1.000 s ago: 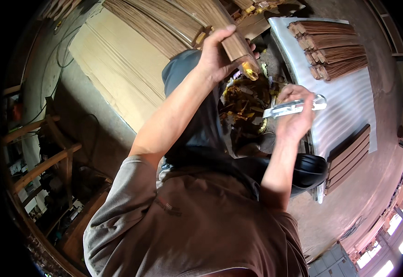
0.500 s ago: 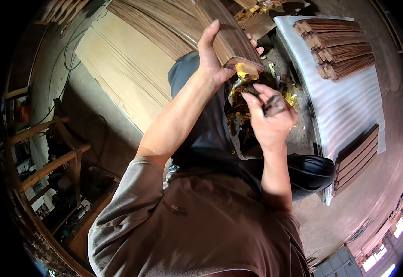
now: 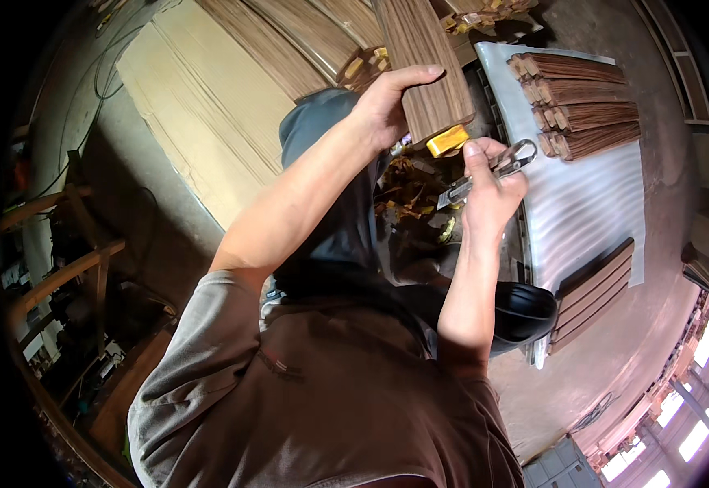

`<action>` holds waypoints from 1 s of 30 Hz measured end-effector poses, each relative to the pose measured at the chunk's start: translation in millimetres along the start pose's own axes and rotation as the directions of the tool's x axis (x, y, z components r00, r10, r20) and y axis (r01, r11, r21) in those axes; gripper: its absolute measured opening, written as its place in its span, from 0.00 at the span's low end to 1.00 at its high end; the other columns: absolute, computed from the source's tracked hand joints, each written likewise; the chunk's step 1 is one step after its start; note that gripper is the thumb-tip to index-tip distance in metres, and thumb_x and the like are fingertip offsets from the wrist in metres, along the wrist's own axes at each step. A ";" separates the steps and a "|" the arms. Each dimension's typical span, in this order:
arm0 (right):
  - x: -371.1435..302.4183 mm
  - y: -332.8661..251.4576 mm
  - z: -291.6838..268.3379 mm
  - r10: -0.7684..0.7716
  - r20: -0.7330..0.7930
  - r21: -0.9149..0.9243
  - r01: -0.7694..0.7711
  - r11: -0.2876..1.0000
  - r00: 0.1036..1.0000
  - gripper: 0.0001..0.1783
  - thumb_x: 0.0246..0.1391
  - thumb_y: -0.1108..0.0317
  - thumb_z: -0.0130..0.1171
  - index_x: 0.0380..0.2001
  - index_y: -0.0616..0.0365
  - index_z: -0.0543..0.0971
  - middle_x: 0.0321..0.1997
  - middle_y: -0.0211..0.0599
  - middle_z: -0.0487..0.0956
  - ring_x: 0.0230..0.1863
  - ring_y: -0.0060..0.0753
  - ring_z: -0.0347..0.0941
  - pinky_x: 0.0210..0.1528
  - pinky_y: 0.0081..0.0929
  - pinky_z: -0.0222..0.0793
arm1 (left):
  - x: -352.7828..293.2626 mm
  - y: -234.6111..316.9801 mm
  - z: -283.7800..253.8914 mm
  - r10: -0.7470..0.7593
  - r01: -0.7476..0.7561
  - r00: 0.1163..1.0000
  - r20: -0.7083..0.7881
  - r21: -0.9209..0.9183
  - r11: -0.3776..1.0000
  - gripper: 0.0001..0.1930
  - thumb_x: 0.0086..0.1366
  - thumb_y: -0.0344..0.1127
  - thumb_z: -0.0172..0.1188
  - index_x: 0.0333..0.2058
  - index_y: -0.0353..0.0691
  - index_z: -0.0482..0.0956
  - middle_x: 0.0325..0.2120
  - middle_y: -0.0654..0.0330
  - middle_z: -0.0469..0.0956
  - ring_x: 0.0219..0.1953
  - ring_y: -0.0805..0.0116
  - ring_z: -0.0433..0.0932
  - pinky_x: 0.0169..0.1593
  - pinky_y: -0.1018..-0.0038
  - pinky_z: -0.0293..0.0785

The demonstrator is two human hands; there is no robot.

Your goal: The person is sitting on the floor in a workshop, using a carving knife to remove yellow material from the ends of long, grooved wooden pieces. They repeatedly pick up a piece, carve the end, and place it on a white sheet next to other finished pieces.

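Observation:
A dark-grained wooden board (image 3: 429, 73) slants down toward me, its near end at mid-view. My left hand (image 3: 385, 106) is wrapped round its left edge, thumb on the upper face, other fingers hidden beneath. From the board's near end juts a short tenon wrapped in yellow tape (image 3: 448, 141). Just right of the tape, my right hand (image 3: 491, 175) is closed round a slim metal utility knife (image 3: 462, 191), its flat blade end pointing down left and its looped end up right. The right thumb tip is close by the tape; whether they touch I cannot tell.
More boards (image 3: 289, 41) lie on a cardboard sheet (image 3: 208, 106) at the left. Yellow tape scraps (image 3: 407, 191) litter the floor below. On the right, foam sheeting (image 3: 586, 199) carries bundled wooden slats (image 3: 586, 102). A wooden frame (image 3: 70, 276) stands far left.
The board has turned so its broad face shows, and my left thumb now lies across it. My right hand has risen slightly; the knife, blurred before, now shows clearly beside the tape.

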State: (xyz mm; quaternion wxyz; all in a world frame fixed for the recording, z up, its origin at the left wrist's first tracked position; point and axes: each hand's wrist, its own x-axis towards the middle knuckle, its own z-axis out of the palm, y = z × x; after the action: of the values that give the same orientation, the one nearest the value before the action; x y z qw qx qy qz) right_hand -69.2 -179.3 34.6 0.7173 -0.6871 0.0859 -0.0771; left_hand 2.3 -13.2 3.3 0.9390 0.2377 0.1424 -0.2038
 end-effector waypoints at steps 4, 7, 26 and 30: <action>0.6 2.8 -8.8 -0.077 0.016 -0.131 0.079 0.988 0.997 0.03 0.54 0.78 0.65 0.32 0.67 0.82 0.27 0.25 0.78 0.25 0.14 0.67 0.29 0.16 0.61 | 7.4 -5.1 -11.2 0.043 -0.043 0.999 0.033 -0.008 0.999 0.27 0.63 0.36 0.61 0.57 0.28 0.66 0.49 0.41 0.76 0.50 0.47 0.80 0.58 0.49 0.76; 3.9 -11.1 -13.2 -0.010 0.020 0.036 0.009 0.999 1.000 0.05 0.52 0.80 0.67 0.33 0.68 0.82 0.26 0.26 0.78 0.25 0.14 0.67 0.28 0.15 0.61 | 15.2 -1.7 -10.0 0.038 -0.034 0.994 0.101 -0.041 0.999 0.27 0.63 0.36 0.61 0.57 0.28 0.66 0.50 0.41 0.76 0.51 0.48 0.80 0.59 0.49 0.76; -52.9 -16.3 -58.9 -0.084 0.255 -0.095 0.111 0.989 0.963 0.03 0.54 0.78 0.65 0.27 0.65 0.82 0.27 0.30 0.82 0.28 0.20 0.75 0.31 0.20 0.69 | 1.3 4.5 -10.9 0.049 -0.005 0.974 0.223 -0.192 0.981 0.31 0.61 0.37 0.59 0.60 0.28 0.64 0.54 0.41 0.73 0.57 0.42 0.73 0.62 0.44 0.71; -62.5 -16.0 -70.2 -0.085 0.399 -0.272 0.206 0.940 0.913 0.04 0.50 0.74 0.70 0.28 0.62 0.82 0.23 0.34 0.81 0.25 0.24 0.76 0.30 0.23 0.71 | -0.9 9.6 -5.4 0.114 -0.033 0.963 0.243 -0.313 0.949 0.34 0.63 0.49 0.55 0.60 0.27 0.65 0.52 0.40 0.74 0.52 0.46 0.76 0.55 0.48 0.75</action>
State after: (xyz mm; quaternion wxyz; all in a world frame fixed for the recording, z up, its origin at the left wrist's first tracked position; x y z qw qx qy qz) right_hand -146.0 -234.1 48.8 0.5962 -0.7968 -0.0964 0.0186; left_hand 4.8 -2.4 2.8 0.9819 0.0657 0.0400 -0.1730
